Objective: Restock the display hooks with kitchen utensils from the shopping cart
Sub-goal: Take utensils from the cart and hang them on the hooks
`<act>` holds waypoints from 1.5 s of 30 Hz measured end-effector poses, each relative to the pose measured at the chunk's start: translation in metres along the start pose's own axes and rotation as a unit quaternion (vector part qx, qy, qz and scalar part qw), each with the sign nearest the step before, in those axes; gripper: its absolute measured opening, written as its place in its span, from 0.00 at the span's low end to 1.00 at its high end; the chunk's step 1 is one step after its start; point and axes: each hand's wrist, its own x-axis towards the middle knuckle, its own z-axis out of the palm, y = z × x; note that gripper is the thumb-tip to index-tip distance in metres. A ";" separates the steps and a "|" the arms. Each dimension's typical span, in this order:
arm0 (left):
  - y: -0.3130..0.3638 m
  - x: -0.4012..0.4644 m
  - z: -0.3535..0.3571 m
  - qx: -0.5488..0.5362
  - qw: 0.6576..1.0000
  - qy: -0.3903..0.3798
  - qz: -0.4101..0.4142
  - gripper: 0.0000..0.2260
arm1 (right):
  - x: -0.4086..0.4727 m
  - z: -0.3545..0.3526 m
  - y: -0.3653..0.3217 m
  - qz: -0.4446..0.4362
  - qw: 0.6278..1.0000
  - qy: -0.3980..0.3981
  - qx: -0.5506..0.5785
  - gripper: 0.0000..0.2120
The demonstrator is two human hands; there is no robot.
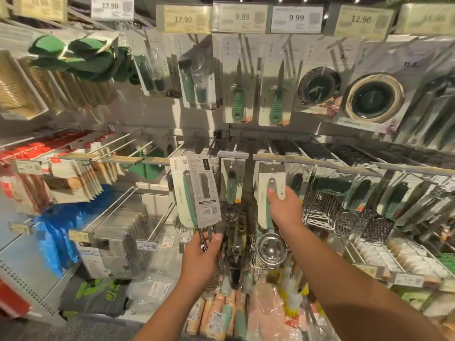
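- Nearest us, our left hand [204, 252] grips two carded whisks [195, 193] by their wires, long axis upright, card holes just below the hook rail [295, 159].
- Our right hand [283, 207] pinches a hanging carded strainer [270, 249] beside them.

Two green-handled wire whisks on white cards [194, 193], one card showing its back with barcode, held up tilted by the wire ends in the left hand [200, 257], just under the hook rail [307, 160]. Green-handled shiny metal strainer spoon on a white card [270, 207], hanging upright from the rail, card touched by the right hand [285, 207].
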 end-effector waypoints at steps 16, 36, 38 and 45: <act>0.004 0.008 -0.002 -0.034 0.999 0.011 -0.030 0.05 | 0.059 0.000 -0.009 0.053 0.997 -0.051 -0.020 0.32; -0.029 0.042 -0.129 -0.029 0.999 -0.043 0.011 0.05 | -0.122 0.155 -0.060 0.005 0.983 -0.175 0.050 0.10; -0.030 0.047 -0.152 -0.029 0.999 -0.043 0.007 0.04 | -0.141 0.179 -0.070 -0.026 0.978 -0.205 0.036 0.12; -0.028 0.065 -0.209 0.100 0.992 -0.074 0.033 0.06 | -0.173 0.245 -0.085 -0.004 0.969 -0.228 0.092 0.37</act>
